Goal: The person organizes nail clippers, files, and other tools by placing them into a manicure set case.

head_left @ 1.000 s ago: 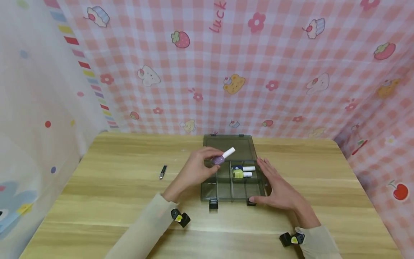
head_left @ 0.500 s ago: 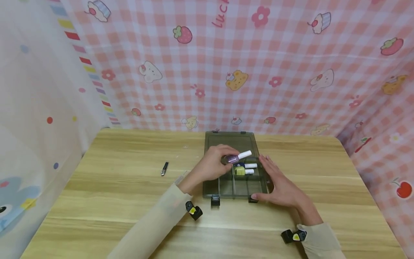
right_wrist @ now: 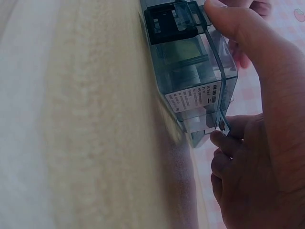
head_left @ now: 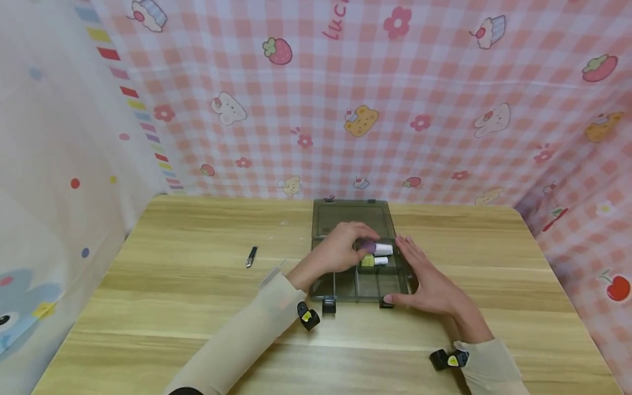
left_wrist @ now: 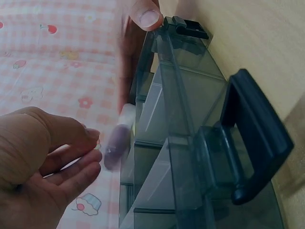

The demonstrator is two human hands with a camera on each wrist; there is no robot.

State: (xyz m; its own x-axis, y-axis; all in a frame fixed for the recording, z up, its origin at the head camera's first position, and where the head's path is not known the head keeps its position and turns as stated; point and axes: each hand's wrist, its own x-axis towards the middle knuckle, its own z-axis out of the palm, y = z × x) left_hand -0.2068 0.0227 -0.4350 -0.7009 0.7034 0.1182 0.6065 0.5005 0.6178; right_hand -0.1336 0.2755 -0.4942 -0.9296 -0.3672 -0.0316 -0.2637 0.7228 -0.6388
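Left hand (head_left: 340, 253) fingers pinch the purple, white-capped nail-polish bottle (head_left: 374, 248) lying crosswise, cap rightward, over the smoky plastic compartment box (head_left: 345, 289); right hand (head_left: 428, 285), fingers straight, steadies its right wall.

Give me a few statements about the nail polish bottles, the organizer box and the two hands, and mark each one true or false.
1. The left hand holds the purple bottle over the organizer box. True.
2. The right hand is lifted clear of the box. False: it rests against the box's right side, thumb at the front corner.
3. The box lid is shut. False: it lies open behind.
4. A yellow bottle lies in a compartment. True.
5. The small dark tool lies inside the box. False: it lies on the table, left of the box.
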